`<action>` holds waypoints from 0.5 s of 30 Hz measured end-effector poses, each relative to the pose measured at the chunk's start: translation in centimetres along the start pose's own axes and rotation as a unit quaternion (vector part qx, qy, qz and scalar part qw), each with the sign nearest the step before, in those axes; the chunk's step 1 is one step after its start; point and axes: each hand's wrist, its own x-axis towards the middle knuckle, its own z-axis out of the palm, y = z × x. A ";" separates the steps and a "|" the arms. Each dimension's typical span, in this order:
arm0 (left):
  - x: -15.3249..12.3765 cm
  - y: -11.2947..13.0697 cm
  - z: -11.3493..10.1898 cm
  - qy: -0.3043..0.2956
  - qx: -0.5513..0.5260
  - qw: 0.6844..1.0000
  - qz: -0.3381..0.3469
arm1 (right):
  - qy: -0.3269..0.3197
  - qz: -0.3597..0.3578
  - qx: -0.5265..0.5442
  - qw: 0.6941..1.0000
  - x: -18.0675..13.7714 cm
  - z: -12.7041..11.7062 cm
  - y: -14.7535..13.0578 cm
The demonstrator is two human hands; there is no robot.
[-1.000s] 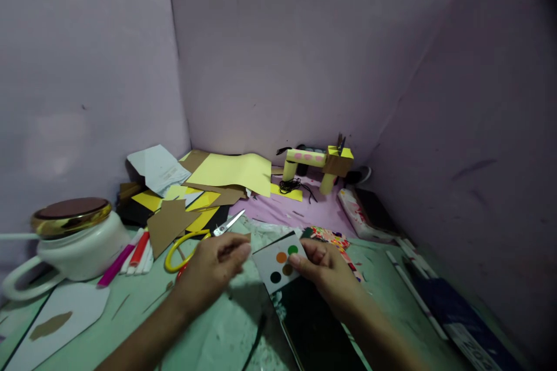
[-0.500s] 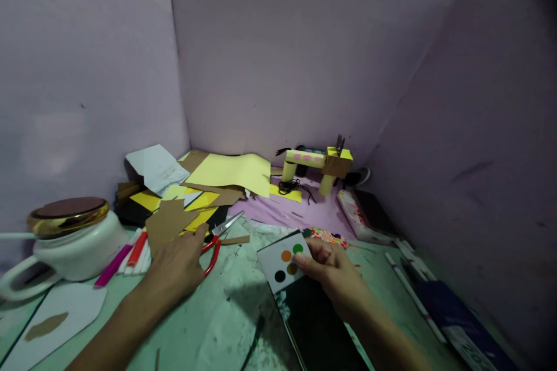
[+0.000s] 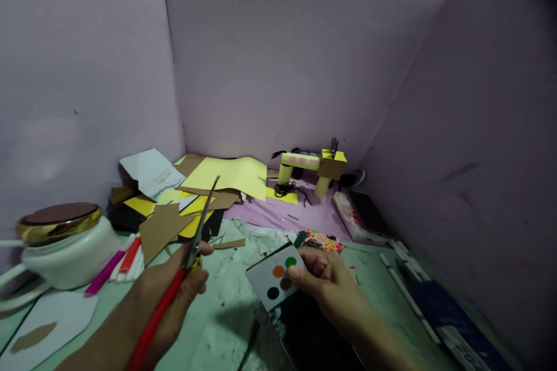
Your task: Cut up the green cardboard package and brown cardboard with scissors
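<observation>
Left hand [image 3: 174, 293] closes its grip round red-handled steel scissors [image 3: 202, 219], blades shut and raised. Right hand [image 3: 324, 284] pinches a white card with coloured dots [image 3: 270, 279] above the table [image 3: 217, 324]. A cut needs the blades opened at the card's edge.

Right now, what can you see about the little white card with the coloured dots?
The card is small, white and looks like thin paperboard. It bears four round dots: orange, green, black and brown. It is held tilted above the table, over a black sheet. The right hand pinches its right edge, thumb beside the green dot. The scissors in the left hand do not touch it.
</observation>
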 end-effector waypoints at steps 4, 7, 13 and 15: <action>0.2 1.3 0.5 -0.015 -0.040 0.998 0.035 | -0.025 0.016 0.012 0.999 -0.1 0.8 0.2; 1.1 1.7 0.1 -0.063 -0.028 0.993 0.098 | -0.040 0.024 0.009 0.999 -0.2 1.1 0.3; 0.5 1.3 0.4 -0.097 -0.018 0.991 0.092 | -0.023 0.029 -0.015 0.999 -0.3 0.5 -0.1; 0.1 0.5 0.7 -0.068 -0.023 0.995 0.067 | -0.021 0.022 -0.019 0.999 -0.4 0.3 -0.5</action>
